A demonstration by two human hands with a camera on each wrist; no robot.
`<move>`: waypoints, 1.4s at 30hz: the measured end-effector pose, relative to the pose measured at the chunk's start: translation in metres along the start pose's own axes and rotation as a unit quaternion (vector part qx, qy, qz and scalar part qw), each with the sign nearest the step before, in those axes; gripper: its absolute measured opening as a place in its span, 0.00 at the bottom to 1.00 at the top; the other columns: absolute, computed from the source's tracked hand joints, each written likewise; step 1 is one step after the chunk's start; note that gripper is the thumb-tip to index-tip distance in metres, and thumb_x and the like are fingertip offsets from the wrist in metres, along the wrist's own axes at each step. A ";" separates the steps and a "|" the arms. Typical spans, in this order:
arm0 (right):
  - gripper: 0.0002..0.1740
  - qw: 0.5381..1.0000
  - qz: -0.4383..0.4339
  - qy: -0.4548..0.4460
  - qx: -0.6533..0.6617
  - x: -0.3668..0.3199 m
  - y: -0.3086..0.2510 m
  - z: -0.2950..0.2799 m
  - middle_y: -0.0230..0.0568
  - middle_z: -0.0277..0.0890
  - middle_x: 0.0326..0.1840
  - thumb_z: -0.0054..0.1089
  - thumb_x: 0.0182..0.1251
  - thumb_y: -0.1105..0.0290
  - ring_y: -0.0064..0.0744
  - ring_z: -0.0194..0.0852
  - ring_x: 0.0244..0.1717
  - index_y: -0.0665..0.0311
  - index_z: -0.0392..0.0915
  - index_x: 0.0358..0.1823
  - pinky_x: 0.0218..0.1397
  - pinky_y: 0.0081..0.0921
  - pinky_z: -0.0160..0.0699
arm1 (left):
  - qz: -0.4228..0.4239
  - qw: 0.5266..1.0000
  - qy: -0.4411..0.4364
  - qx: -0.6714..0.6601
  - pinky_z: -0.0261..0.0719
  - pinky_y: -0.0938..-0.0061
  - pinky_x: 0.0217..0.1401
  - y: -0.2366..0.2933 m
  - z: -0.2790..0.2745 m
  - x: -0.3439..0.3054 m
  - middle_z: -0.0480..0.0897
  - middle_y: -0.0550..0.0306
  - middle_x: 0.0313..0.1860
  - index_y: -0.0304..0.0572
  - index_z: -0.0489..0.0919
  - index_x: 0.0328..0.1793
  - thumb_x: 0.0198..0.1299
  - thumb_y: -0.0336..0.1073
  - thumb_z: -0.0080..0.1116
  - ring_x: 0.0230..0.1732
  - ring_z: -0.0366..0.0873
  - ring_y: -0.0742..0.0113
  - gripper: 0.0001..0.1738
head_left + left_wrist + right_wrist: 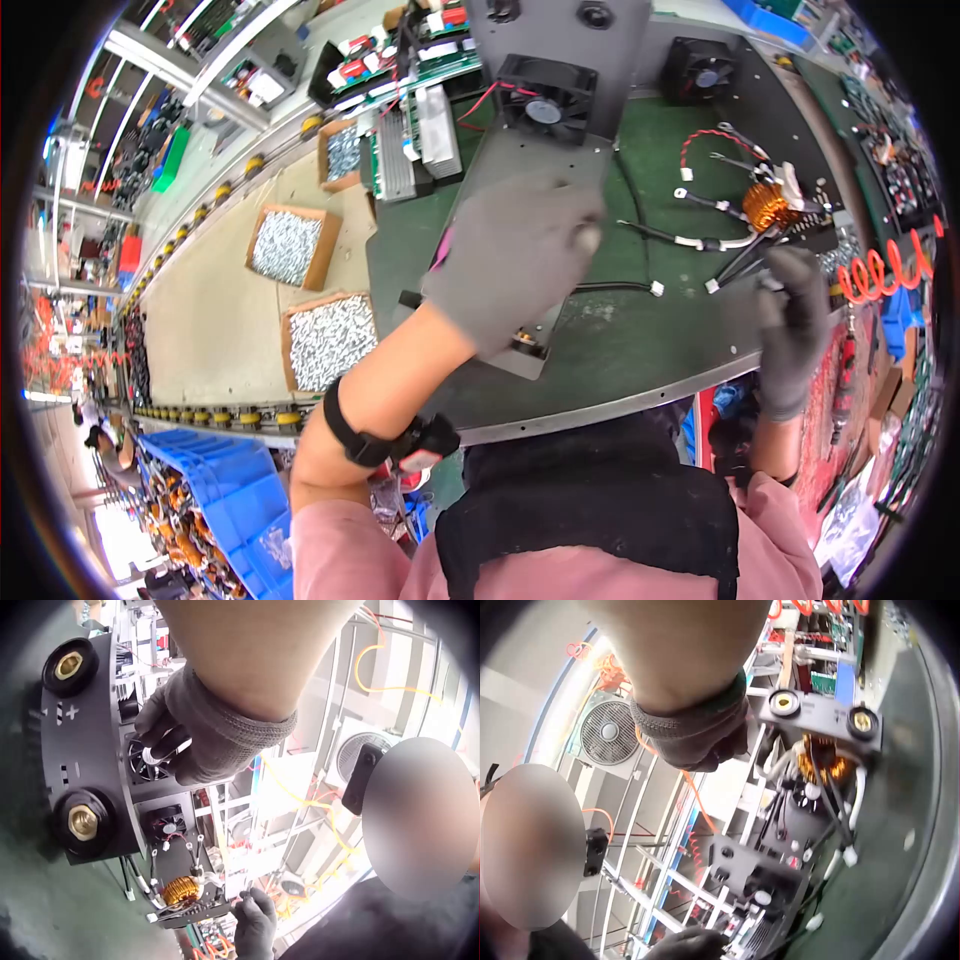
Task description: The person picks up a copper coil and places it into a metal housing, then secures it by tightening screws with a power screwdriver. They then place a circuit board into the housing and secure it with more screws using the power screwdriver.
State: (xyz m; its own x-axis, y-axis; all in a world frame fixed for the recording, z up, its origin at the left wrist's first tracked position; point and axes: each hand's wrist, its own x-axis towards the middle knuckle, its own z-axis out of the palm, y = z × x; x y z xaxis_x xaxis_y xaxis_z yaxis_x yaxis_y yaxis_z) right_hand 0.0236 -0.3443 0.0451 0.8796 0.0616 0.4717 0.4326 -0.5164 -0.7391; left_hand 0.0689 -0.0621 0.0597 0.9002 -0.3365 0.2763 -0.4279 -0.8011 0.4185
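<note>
My gloved left hand (520, 260) is blurred above the long grey metal panel (575, 170), below the black fan (545, 108). The left wrist view shows this hand (214, 742) with bent, parted fingers and no clear object between them. At the right, my gloved right hand (795, 330) is near the table edge, below the copper coil (768, 207), its fingers bent and the fingertips together on what looks like a small part (770, 284). In the right wrist view, that hand (697, 742) has curled fingers, and their tips are hidden.
Boxes of small metal pieces (286, 247) stand at the left. Heatsinks (436, 130) and circuit boards are at the back. A second fan (699, 68) is at the back right; loose cables (690, 240) lie across the green tabletop (640, 345). A red coiled hose (880, 275) hangs right.
</note>
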 end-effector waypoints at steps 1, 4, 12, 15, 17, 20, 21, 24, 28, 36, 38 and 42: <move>0.17 0.999 -0.021 0.008 -0.023 -0.002 -0.003 0.008 0.44 0.74 0.48 0.56 0.55 0.81 0.35 0.72 0.51 0.69 0.77 0.49 0.57 0.28 0.69 | 0.063 0.998 -0.011 0.029 0.76 0.62 0.48 0.008 0.010 0.020 0.80 0.55 0.41 0.47 0.82 0.41 0.57 0.36 0.56 0.44 0.79 0.55 0.08; 0.15 0.998 -0.043 -0.005 -0.045 -0.009 -0.004 0.011 0.45 0.74 0.45 0.57 0.55 0.80 0.39 0.74 0.46 0.69 0.78 0.46 0.53 0.29 0.72 | 0.183 0.951 -0.097 0.231 0.75 0.65 0.47 0.023 0.057 0.088 0.80 0.59 0.41 0.49 0.84 0.41 0.58 0.38 0.56 0.47 0.79 0.60 0.09; 0.16 0.998 -0.002 0.042 -0.040 -0.027 0.003 -0.010 0.46 0.74 0.45 0.56 0.54 0.84 0.37 0.75 0.44 0.67 0.78 0.46 0.47 0.27 0.74 | 0.307 0.772 -0.269 0.487 0.71 0.70 0.46 0.018 0.086 0.135 0.82 0.63 0.39 0.54 0.87 0.43 0.58 0.39 0.58 0.48 0.79 0.64 0.10; 0.16 0.997 -0.009 0.064 -0.040 -0.021 0.004 -0.017 0.46 0.75 0.47 0.54 0.55 0.87 0.34 0.75 0.44 0.68 0.78 0.46 0.46 0.25 0.75 | 0.258 0.872 -0.204 0.363 0.76 0.65 0.42 0.018 0.045 0.111 0.81 0.60 0.37 0.52 0.85 0.39 0.54 0.38 0.60 0.44 0.80 0.61 0.07; 0.17 0.997 -0.030 0.068 0.006 -0.016 0.004 -0.015 0.48 0.76 0.48 0.53 0.56 0.87 0.33 0.77 0.43 0.68 0.77 0.47 0.46 0.24 0.76 | 0.223 0.931 -0.096 0.273 0.78 0.65 0.40 0.017 0.005 0.083 0.81 0.56 0.36 0.47 0.82 0.36 0.52 0.36 0.62 0.41 0.82 0.58 0.06; 0.17 0.990 0.008 0.052 0.131 -0.011 -0.001 -0.002 0.49 0.77 0.49 0.53 0.56 0.87 0.32 0.78 0.44 0.69 0.77 0.48 0.47 0.24 0.77 | 0.019 0.998 0.062 0.000 0.79 0.70 0.35 -0.019 -0.034 0.044 0.81 0.54 0.33 0.42 0.78 0.38 0.58 0.33 0.57 0.33 0.81 0.63 0.05; 0.17 0.980 0.035 0.041 0.193 -0.007 -0.004 0.006 0.49 0.77 0.49 0.53 0.56 0.87 0.32 0.78 0.45 0.69 0.77 0.48 0.48 0.23 0.77 | -0.113 0.984 0.090 -0.104 0.79 0.72 0.33 -0.033 -0.042 0.030 0.81 0.55 0.33 0.41 0.77 0.39 0.61 0.33 0.55 0.31 0.80 0.66 0.05; 0.17 0.974 0.027 -0.028 0.225 0.011 -0.017 0.025 0.45 0.77 0.47 0.56 0.56 0.85 0.29 0.77 0.42 0.70 0.77 0.48 0.47 0.24 0.76 | -0.270 0.822 0.174 -0.471 0.79 0.79 0.29 -0.060 -0.057 -0.014 0.80 0.57 0.34 0.37 0.74 0.45 0.68 0.37 0.53 0.29 0.79 0.71 0.10; 0.18 0.967 -0.057 -0.133 0.208 0.040 -0.046 0.068 0.42 0.76 0.43 0.61 0.55 0.82 0.28 0.76 0.39 0.68 0.77 0.49 0.43 0.25 0.74 | -0.298 0.722 0.198 -0.593 0.79 0.79 0.28 -0.049 -0.040 -0.057 0.80 0.55 0.33 0.37 0.73 0.48 0.70 0.39 0.54 0.28 0.79 0.72 0.12; 0.15 0.933 -0.035 -0.232 0.273 0.052 -0.076 0.147 0.39 0.75 0.38 0.62 0.58 0.78 0.30 0.75 0.36 0.64 0.77 0.49 0.40 0.25 0.73 | -0.210 0.702 0.195 -0.652 0.80 0.78 0.34 -0.023 -0.025 -0.072 0.82 0.51 0.41 0.37 0.73 0.48 0.70 0.34 0.54 0.33 0.81 0.71 0.08; 0.16 0.941 -0.060 -0.236 0.235 0.054 -0.079 0.146 0.39 0.74 0.37 0.62 0.58 0.77 0.30 0.74 0.36 0.64 0.77 0.49 0.40 0.26 0.73 | -0.163 0.691 0.195 -0.676 0.79 0.81 0.37 -0.028 -0.021 -0.075 0.81 0.53 0.43 0.37 0.74 0.49 0.70 0.31 0.52 0.36 0.81 0.74 0.07; 0.17 0.956 -0.140 -0.225 0.123 0.056 -0.078 0.145 0.40 0.72 0.35 0.63 0.58 0.77 0.33 0.74 0.33 0.64 0.78 0.50 0.37 0.29 0.74 | -0.168 0.696 0.199 -0.670 0.79 0.81 0.41 -0.029 -0.015 -0.079 0.81 0.55 0.42 0.37 0.76 0.50 0.69 0.31 0.53 0.38 0.80 0.75 0.07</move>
State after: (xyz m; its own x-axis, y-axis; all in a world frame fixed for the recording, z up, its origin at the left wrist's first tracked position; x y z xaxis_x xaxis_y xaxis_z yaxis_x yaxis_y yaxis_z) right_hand 0.0675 -0.1769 0.0598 0.6942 0.5590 0.4535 0.6488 -0.2130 -0.7305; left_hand 0.0089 -0.0052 0.0388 0.9881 0.1346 0.0744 -0.1296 0.4677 0.8743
